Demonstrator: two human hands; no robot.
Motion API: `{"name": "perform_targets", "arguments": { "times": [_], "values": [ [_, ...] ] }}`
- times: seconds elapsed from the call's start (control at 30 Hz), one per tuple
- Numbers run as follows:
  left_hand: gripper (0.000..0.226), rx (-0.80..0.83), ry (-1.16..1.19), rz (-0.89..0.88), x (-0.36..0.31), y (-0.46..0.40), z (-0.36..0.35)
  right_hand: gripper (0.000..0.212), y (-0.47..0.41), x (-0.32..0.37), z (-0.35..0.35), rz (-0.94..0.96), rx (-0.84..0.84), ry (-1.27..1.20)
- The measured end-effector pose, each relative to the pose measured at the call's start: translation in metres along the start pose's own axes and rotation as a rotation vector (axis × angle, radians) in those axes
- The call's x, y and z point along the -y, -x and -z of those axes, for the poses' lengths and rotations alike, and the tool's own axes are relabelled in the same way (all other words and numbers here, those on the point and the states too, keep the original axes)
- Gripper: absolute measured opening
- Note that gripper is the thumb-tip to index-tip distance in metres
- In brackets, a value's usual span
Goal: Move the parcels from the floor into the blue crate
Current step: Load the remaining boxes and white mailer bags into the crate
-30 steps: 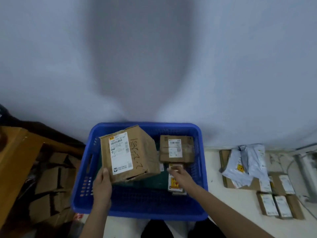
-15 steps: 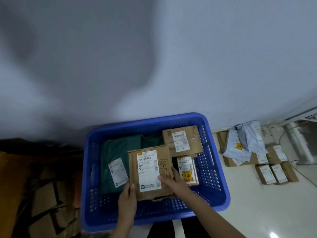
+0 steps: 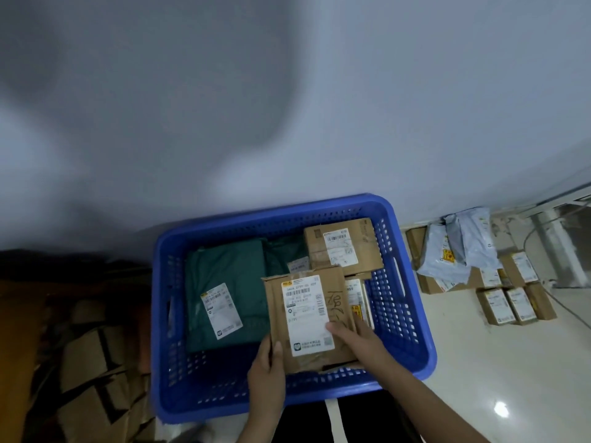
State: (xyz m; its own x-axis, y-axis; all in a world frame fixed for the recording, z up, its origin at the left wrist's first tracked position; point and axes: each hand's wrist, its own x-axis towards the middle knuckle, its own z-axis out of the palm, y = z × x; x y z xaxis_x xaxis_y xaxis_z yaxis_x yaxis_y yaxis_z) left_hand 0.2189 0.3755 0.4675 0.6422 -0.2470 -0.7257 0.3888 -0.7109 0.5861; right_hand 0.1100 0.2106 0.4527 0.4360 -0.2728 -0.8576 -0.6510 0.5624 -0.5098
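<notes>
The blue crate (image 3: 412, 321) stands on the floor against the wall. A brown cardboard box (image 3: 307, 314) with a white label lies inside it, near the front middle. My left hand (image 3: 267, 375) grips the box's near left corner. My right hand (image 3: 355, 338) presses flat on its near right side. Beside the box lie a green mailer bag (image 3: 224, 292) on the left, another cardboard box (image 3: 343, 246) at the back right, and a small labelled parcel (image 3: 359, 298) partly hidden under the held box.
On the floor to the right lie grey mailer bags (image 3: 457, 251) on flat cardboard and several small labelled boxes (image 3: 508, 303). Stacked dark cardboard (image 3: 86, 362) fills the floor to the left. A white frame leg (image 3: 556, 247) stands at the far right.
The box was held up tilted over the crate by my left hand; it has since come down flat inside, with my right hand moved onto it. The view has shifted left.
</notes>
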Motion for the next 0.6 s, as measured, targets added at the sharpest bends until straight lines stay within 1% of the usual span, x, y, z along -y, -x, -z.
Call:
{"name": "perform_targets", "arguments": {
  "times": [0.1,0.17,0.27,0.37,0.4,0.53,0.6],
  "values": [
    [0.041,0.005,0.003,-0.016,0.006,0.001,-0.01,0.06,-0.004,-0.012,0.003,-0.044,0.031,-0.054],
    [0.043,-0.045,-0.002,0.015,0.004,-0.008,-0.007,0.064,-0.016,-0.015,-0.007,-0.063,0.029,-0.072],
    [0.042,-0.066,-0.008,0.028,0.002,-0.025,0.004,0.055,-0.04,-0.01,-0.022,-0.017,0.015,-0.04],
    [0.039,-0.073,0.012,-0.028,0.007,-0.029,0.009,0.07,-0.048,-0.003,-0.024,-0.003,0.037,0.015],
    [0.04,-0.068,0.006,-0.032,0.008,-0.029,0.008,0.078,-0.051,-0.007,-0.021,0.009,0.042,0.024],
    [0.043,-0.031,0.011,0.035,0.016,-0.03,0.002,0.11,-0.057,-0.022,-0.017,-0.028,0.025,0.044],
    [0.04,-0.048,0.033,0.058,0.015,-0.034,0.002,0.114,-0.06,-0.026,-0.02,-0.03,0.027,0.021]
  ]
}}
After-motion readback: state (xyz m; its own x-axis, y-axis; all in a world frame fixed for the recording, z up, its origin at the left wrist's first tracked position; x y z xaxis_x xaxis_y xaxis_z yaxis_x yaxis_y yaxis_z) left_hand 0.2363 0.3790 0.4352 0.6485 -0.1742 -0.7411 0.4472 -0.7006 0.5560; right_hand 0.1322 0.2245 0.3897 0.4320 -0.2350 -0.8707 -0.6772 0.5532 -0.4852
